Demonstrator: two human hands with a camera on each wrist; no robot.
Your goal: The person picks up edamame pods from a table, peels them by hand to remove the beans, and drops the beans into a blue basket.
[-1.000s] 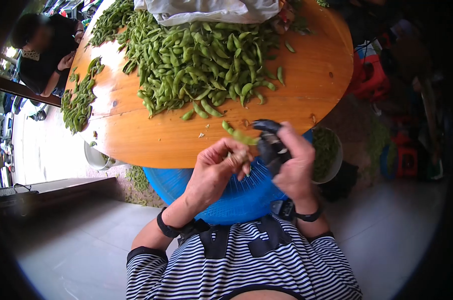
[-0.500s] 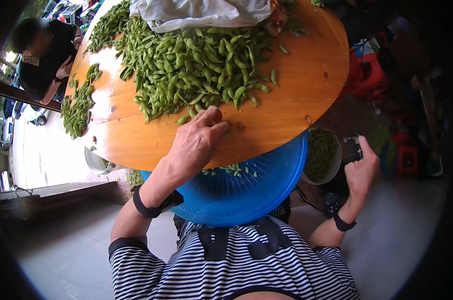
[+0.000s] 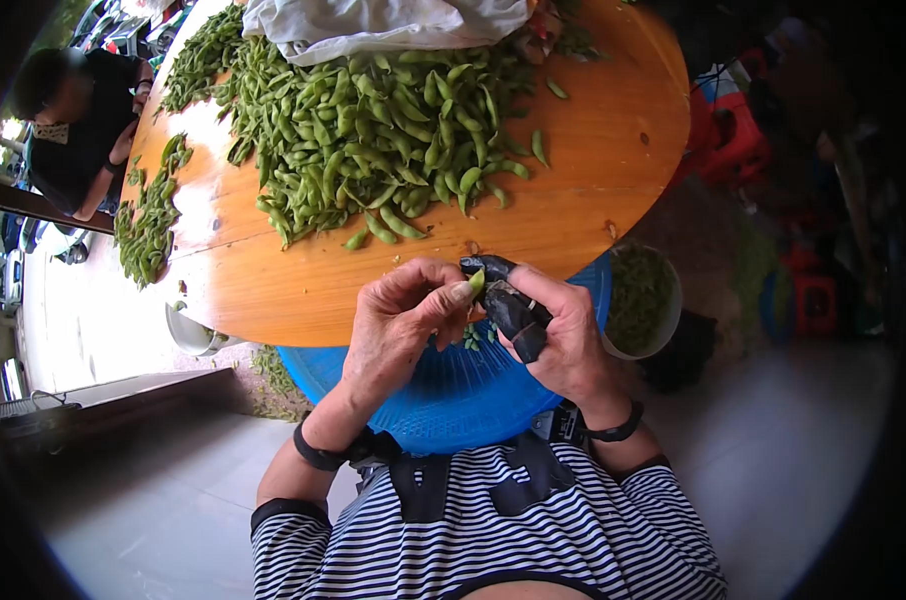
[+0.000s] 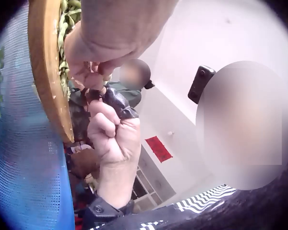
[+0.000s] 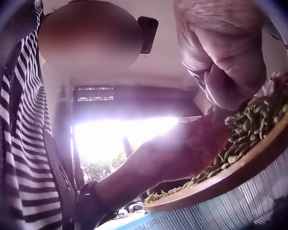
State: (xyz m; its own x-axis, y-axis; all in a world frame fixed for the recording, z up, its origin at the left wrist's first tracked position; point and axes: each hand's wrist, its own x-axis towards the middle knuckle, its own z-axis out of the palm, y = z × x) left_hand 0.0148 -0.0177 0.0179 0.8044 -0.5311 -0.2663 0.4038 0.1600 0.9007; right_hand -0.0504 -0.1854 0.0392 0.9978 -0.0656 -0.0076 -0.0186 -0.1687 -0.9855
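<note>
The left hand (image 3: 398, 315) pinches a green pod (image 3: 477, 282) between its thumb and fingers. The right hand (image 3: 568, 345) is on the 3 o'clock side of the pod, with its fingers curled. It has black covers (image 3: 514, 317) on its thumb and a finger, and these pinch the other end of the pod. So both hands hold the same pod, just past the table edge at 12 o'clock. Each wrist has a black band on it.

Right under the hands is a big blue basket (image 3: 423, 425), and some little green beans (image 3: 473, 338) lie in it. A striped shirt (image 3: 463, 550) is at 6 o'clock, next to the basket.

The wooden table (image 3: 593, 170) is at 12 o'clock. A big pile of pods (image 3: 363, 150) sits on it at 11 o'clock, with a white cloth (image 3: 383, 28) on the far side. A smaller heap (image 3: 148, 225) is between 9 and 10 o'clock.

A white bucket (image 3: 676, 318) with green stuff inside stands at 3 o'clock, and another bucket (image 3: 186, 332) is at 9. Another person (image 3: 78, 150) is across the table at 10 o'clock. Something red (image 3: 735, 140) is at 2 o'clock.
</note>
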